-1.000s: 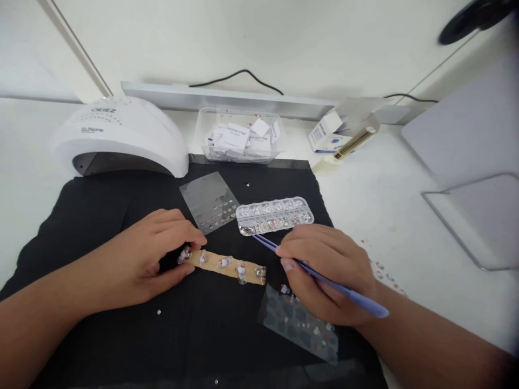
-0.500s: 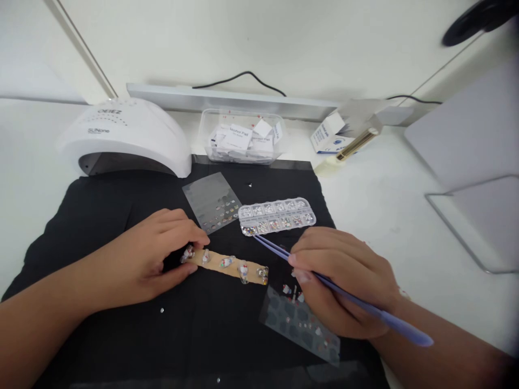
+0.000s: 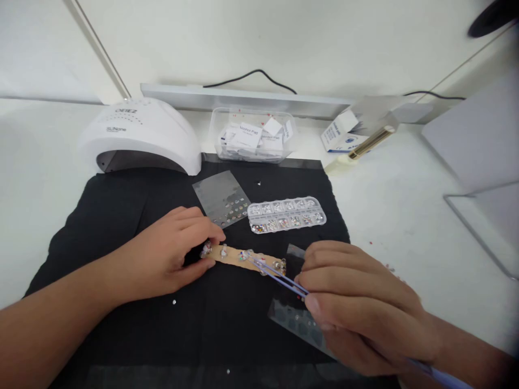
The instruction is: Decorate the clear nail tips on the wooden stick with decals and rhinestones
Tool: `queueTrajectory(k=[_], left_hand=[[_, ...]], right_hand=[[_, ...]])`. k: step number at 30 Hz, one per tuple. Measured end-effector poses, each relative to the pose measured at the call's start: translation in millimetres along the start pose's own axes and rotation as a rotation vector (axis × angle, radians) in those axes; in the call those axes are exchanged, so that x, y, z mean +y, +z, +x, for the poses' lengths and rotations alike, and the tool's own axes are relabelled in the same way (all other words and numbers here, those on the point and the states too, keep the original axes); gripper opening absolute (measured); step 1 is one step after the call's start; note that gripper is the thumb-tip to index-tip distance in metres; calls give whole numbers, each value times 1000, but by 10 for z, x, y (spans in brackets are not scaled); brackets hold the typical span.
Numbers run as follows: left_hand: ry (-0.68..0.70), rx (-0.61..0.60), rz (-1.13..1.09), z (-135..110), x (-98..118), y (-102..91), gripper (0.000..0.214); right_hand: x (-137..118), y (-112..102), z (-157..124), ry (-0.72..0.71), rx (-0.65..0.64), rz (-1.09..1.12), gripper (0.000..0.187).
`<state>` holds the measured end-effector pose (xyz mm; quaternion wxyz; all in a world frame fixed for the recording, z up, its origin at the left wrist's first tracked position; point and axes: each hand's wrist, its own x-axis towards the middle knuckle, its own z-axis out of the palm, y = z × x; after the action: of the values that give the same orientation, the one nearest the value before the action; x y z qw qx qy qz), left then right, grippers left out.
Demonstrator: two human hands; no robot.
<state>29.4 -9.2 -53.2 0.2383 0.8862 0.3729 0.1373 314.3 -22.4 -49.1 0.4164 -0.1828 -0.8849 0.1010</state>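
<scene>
A tan strip (image 3: 233, 257) lies across the black cloth, carrying several clear press-on nails with small charms. My left hand (image 3: 174, 256) pinches its left end between thumb and fingers. Purple tweezers (image 3: 283, 280) are gripped in my right hand (image 3: 360, 302), their tips reaching the nail (image 3: 244, 255) near the strip's middle. Whether a tiny stone sits between the tips is too small to tell. Behind the strip is a clear compartment case (image 3: 287, 214) of rhinestones. A sticker sheet (image 3: 299, 324) lies partly under my right hand.
A white nail lamp (image 3: 150, 127) stands at the back left. Beside it are a clear box (image 3: 214, 132) of alcohol pad packets and a small white carton (image 3: 338, 131). A gold-capped bottle (image 3: 371, 143) stands right of the cloth. Another sticker sheet (image 3: 214, 189) lies behind the strip.
My right hand has brought the tweezers from the rhinestone case down and left to the nail near the strip's middle. My left hand keeps its hold. The whole view has shifted slightly.
</scene>
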Motion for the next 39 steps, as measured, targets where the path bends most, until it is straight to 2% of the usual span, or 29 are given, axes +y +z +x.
queueTrajectory(k=[11, 25, 39], left_hand=[[56, 70, 57, 9, 27, 77, 22], [115, 122, 20, -19, 39, 40, 29], [183, 100, 5, -31, 72, 18, 23]], right_hand=[[-52, 43, 38, -9, -50, -6, 18], [-31, 87, -6, -9, -58, -28, 13], [-29, 115, -4, -19, -66, -1, 16]])
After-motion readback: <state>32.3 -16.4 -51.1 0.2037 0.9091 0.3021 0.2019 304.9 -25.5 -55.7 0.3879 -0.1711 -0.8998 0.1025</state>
